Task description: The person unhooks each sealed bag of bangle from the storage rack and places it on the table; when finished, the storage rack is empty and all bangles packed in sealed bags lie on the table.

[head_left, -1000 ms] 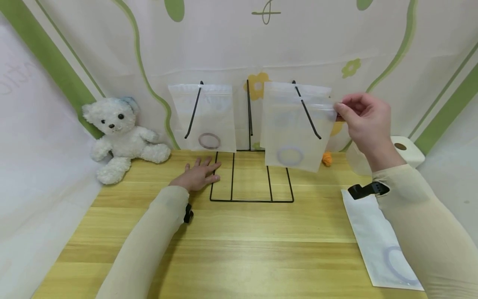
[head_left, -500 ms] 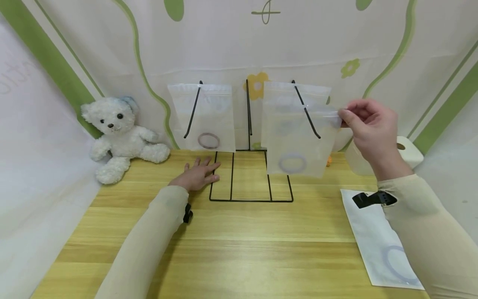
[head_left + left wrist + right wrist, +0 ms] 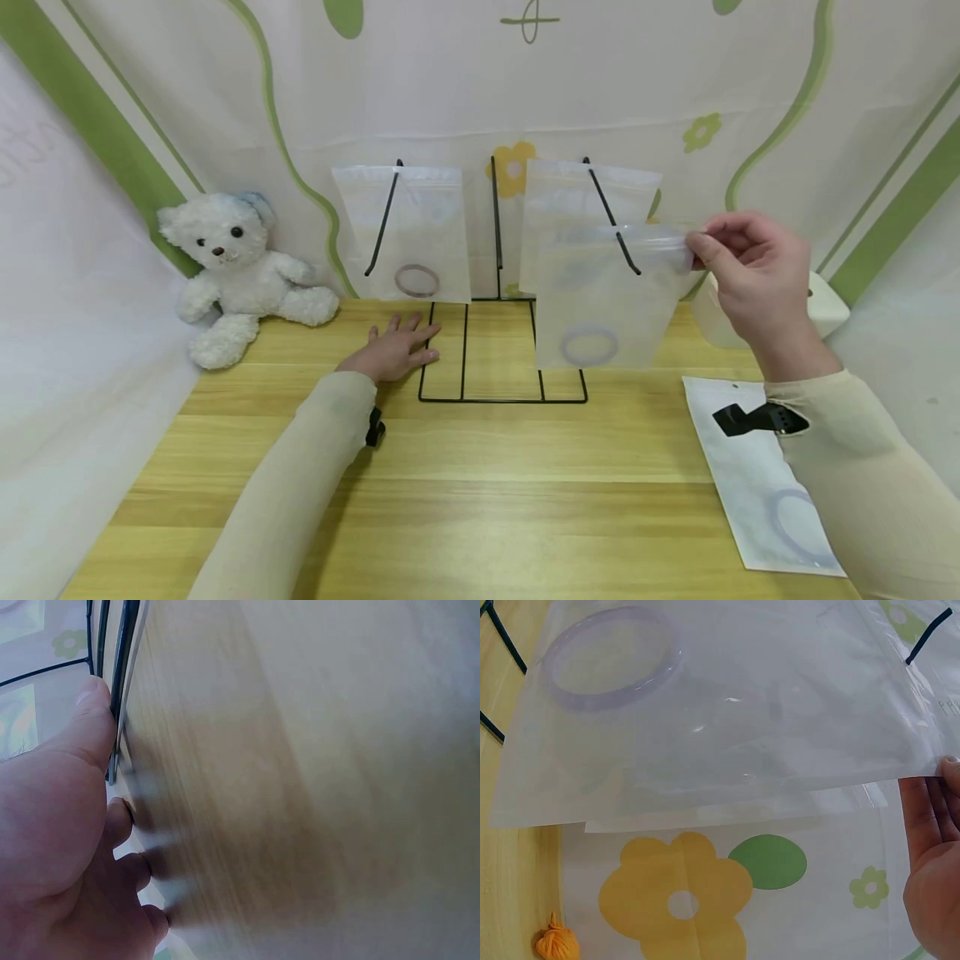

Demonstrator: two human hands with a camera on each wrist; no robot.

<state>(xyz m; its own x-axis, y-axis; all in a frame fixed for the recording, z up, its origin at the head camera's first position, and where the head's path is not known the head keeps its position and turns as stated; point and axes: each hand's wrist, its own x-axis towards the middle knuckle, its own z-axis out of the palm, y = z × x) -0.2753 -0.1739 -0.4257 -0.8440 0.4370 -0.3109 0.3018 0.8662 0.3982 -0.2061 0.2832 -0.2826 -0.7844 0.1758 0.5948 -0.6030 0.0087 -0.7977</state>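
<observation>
My right hand [image 3: 761,292] pinches the upper right corner of a translucent zip bag [image 3: 607,292] with a pale purple ring-shaped bangle [image 3: 615,660] inside. The bag hangs on the right hook [image 3: 627,252] of a black wire display rack [image 3: 501,402], partway along the hook. Behind it on the same hook hangs another zip bag [image 3: 555,196]. On the left hook is a zip bag [image 3: 405,217] with a brownish-pink bangle [image 3: 417,281]. My left hand [image 3: 390,350] lies with spread fingers on the table, fingertips at the left side of the rack's base.
A white zip bag [image 3: 731,467] with a purple bangle lies on the table [image 3: 480,517] at right, partly under my right sleeve. A white teddy bear [image 3: 247,275] sits at left. Behind my right hand stands a white box [image 3: 825,304]. A small orange item [image 3: 557,941] lies near the backdrop.
My right hand has drawn the front bag outward and down along the right hook, away from the bag behind it. My left hand has stayed by the rack's base.
</observation>
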